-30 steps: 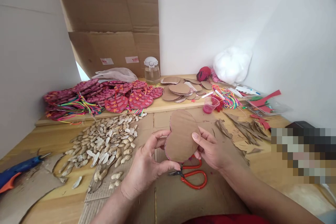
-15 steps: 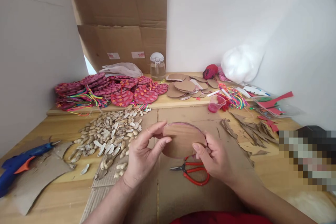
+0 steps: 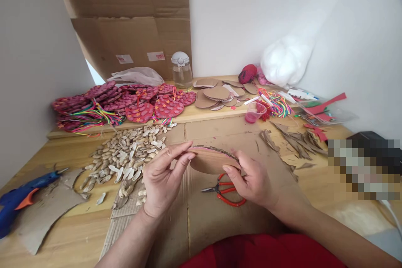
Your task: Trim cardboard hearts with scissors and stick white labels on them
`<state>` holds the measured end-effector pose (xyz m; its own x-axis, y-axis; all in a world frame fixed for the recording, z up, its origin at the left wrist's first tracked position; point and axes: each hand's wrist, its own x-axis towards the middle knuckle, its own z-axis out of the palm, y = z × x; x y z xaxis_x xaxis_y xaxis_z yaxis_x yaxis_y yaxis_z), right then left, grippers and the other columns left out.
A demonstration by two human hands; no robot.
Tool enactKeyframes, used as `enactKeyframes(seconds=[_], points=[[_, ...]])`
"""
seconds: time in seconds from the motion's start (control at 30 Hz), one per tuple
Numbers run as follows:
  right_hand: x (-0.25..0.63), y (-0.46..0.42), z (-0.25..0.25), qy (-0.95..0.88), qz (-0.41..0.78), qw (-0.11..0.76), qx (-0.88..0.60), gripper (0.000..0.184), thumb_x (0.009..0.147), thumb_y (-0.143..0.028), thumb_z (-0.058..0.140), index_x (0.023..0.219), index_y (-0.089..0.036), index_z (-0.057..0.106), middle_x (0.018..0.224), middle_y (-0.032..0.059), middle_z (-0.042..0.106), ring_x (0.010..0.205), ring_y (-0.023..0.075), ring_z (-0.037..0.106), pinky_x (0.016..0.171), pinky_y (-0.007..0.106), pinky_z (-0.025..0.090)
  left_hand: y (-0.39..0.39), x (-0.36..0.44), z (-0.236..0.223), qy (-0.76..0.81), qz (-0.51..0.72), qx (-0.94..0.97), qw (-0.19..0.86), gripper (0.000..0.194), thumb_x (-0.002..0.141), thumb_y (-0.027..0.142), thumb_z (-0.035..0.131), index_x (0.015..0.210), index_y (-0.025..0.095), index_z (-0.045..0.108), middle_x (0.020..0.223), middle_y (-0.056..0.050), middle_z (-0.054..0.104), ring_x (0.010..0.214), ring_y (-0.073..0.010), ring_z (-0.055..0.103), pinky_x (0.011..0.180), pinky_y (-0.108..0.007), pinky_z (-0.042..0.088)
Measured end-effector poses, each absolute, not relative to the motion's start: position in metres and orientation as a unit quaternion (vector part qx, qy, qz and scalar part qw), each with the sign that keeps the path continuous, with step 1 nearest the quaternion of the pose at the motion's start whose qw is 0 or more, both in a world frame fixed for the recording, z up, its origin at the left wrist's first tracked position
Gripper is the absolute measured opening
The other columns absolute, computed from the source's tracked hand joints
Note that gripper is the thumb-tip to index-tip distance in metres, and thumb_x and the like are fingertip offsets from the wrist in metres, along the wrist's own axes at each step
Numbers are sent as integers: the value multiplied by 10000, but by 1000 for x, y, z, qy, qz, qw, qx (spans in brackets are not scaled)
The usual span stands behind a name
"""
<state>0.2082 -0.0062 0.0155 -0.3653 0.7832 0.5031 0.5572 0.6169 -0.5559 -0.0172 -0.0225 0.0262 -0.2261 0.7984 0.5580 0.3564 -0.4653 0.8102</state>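
Between my two hands is a round cardboard disc (image 3: 211, 161), tilted so that its far corrugated edge shows. My left hand (image 3: 167, 172) pinches the disc's left rim between thumb and fingers. On the right rim my right hand (image 3: 251, 178) grips it, thumb on the near face and fingers behind. Below the disc, red-handled scissors (image 3: 230, 202) lie on a cardboard sheet (image 3: 216, 230), blades pointing left. A heap of peanut shells (image 3: 125, 155) spreads to the left of my left hand.
A blue glue gun (image 3: 28, 194) lies at left on a cardboard scrap (image 3: 47, 217). Along the back shelf are red decorated pieces (image 3: 169, 106), a bottle (image 3: 182, 73), cardboard discs (image 3: 216, 93), a pink cup (image 3: 255, 113) and colourful cords (image 3: 279, 104). Cardboard strips (image 3: 295, 140) lie at right.
The disc has tipped, so its face looks narrower and its far edge shows more. Both hands keep hold of it. The whole view has shifted slightly.
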Motion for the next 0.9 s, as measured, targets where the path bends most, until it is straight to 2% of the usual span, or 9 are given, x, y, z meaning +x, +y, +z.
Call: enactKeyframes(seconds=[0.07,0.13,0.2,0.27,0.5,0.67,0.9], points=[[206,-6,18,-810,171,385,-409,224,938,-290,512,770,-241,372,617,-39,422,552,129,413,544,271,310,-20,-16,25,483,615,559,277,475,797,212,790,1248,312,680,1032,2,752,893,-130,687,851,-233,540],[205,-6,21,-807,206,382,-401,271,936,-298,510,741,-242,331,608,-50,374,544,121,366,543,272,286,-18,-15,24,459,590,533,398,531,767,237,818,1271,276,655,1079,-13,744,953,-145,688,870,-234,539],[204,-7,22,-802,239,384,-390,306,932,-307,517,723,-242,303,608,-59,329,539,114,329,538,272,265,-17,-14,22,435,533,524,502,462,758,258,824,1199,226,689,1120,-45,746,1010,-181,693,889,-257,545],[203,-7,23,-796,263,392,-379,317,924,-304,526,715,-241,296,622,-57,326,555,113,326,541,270,262,-17,-12,18,425,486,517,561,401,765,272,815,1145,190,715,1114,-73,755,1006,-212,706,887,-288,557],[203,-4,16,-745,381,408,-365,291,917,-345,582,722,-216,408,660,-45,385,616,112,361,561,255,292,-18,-4,10,464,520,410,589,499,668,301,873,1130,173,735,1054,-93,774,1011,-263,714,909,-357,560],[202,-4,18,-672,516,421,-324,206,936,-379,598,861,-199,531,718,-34,491,626,102,450,558,230,361,-11,-3,10,441,564,341,610,550,597,318,907,1107,197,740,1033,-79,776,1039,-252,705,945,-356,543],[202,-7,26,-692,468,443,-325,223,876,-393,677,924,-185,611,740,-10,602,628,107,526,580,229,435,-10,-5,11,460,573,273,621,530,532,346,936,1009,212,750,964,-40,787,953,-215,726,959,-350,551]])
